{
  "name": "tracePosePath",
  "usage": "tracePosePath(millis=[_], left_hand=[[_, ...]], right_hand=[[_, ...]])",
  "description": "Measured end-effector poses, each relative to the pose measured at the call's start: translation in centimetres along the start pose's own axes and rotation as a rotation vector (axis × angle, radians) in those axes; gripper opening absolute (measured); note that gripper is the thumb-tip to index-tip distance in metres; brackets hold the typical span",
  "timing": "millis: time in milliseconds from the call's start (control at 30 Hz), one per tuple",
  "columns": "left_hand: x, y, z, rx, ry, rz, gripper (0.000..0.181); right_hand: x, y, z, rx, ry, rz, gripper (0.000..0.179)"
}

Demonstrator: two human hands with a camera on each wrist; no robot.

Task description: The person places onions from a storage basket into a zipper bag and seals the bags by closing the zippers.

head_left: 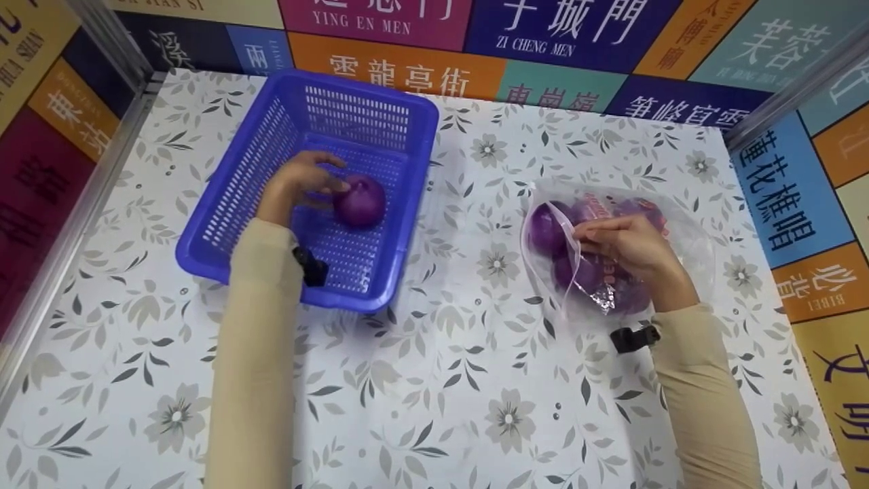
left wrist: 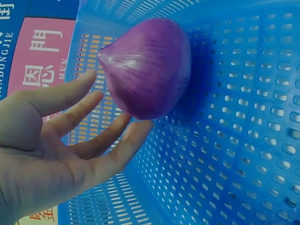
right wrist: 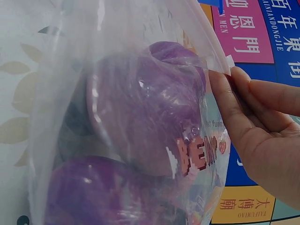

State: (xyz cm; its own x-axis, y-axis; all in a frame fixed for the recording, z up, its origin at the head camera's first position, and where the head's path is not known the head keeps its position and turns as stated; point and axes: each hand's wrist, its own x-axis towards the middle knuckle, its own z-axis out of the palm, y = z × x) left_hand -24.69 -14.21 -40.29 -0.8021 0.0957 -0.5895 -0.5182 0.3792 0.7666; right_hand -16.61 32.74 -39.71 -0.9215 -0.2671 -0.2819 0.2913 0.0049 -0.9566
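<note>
A purple onion sits on the floor of the blue plastic basket. My left hand reaches over the basket's left side, its fingers spread and relaxed beside the onion. In the left wrist view the fingertips are right at the underside of the onion, with no grip around it. On the right, my right hand pinches the rim of a clear plastic bag between thumb and fingers. Several purple onions lie inside that bag, and in the right wrist view one onion shows near its mouth.
A white table cover with grey flowers and leaves lies under everything. Panels printed with coloured place names stand along the back and both sides. A small black camera is strapped at the right wrist.
</note>
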Motion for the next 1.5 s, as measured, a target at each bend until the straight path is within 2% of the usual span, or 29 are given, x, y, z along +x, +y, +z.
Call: tracePosePath(millis=[300,567,667,867,1033,1233,1500], left_hand=[[0.5,0.0,0.6,0.001,-0.046,-0.030,0.058],[0.6,0.5,2.0,0.046,-0.082,0.005,0.056],[0.7,0.6,2.4,0.035,-0.086,0.017,0.055],[0.7,0.8,2.8,0.069,-0.077,0.042,0.054],[0.7,1.0,3.0,0.075,-0.060,0.042,0.052],[0.7,1.1,3.0,0.105,-0.082,0.042,0.053],[0.7,1.1,3.2,0.021,-0.128,0.066,0.056]], right_hand=[[-0.1,0.0,0.0,0.016,-0.009,-0.013,0.019],[-0.1,0.0,0.0,0.002,-0.002,-0.010,0.019],[-0.1,0.0,0.1,-0.005,0.002,-0.011,0.018],[-0.1,0.0,0.0,0.001,0.001,-0.015,0.018],[-0.1,0.0,0.0,0.010,0.001,-0.015,0.019],[-0.1,0.1,0.0,0.031,-0.016,-0.030,0.020],[-0.2,0.1,-0.1,0.053,-0.028,-0.031,0.021]])
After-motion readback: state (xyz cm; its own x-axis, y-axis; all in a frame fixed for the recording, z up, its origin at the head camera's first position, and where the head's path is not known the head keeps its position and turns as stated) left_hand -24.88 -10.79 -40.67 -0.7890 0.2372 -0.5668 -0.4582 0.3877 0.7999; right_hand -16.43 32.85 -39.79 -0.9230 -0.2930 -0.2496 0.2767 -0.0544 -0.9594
